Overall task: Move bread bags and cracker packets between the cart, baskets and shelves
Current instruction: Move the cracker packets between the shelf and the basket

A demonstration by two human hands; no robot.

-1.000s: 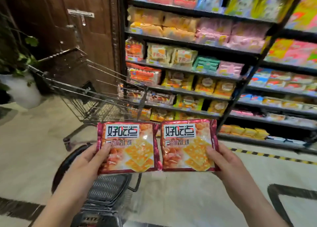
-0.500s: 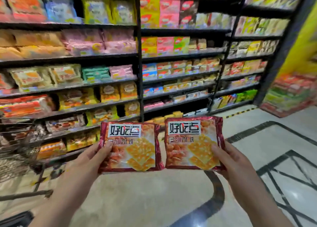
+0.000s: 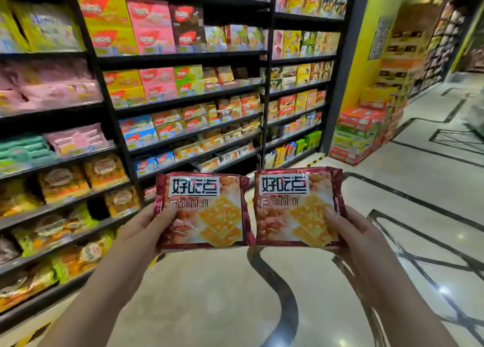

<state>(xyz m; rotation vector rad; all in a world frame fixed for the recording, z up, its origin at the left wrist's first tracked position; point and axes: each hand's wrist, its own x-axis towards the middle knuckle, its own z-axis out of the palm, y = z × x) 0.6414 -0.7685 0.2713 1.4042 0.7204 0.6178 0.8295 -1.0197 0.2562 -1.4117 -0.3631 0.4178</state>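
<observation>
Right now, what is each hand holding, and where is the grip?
The left hand grips the left cracker packet by its left edge, thumb on the front; the right hand grips the right cracker packet by its right edge, likewise.

The left cracker packet (image 3: 207, 215) and right cracker packet (image 3: 296, 210) are glossy plastic film with crimped edges. The floor (image 3: 209, 294) is polished and reflective; the shelves (image 3: 183, 58) look matt black.

The left hand (image 3: 142, 231) and the right hand (image 3: 361, 235) are bare, and both forearms are bare as far as they show.
</observation>
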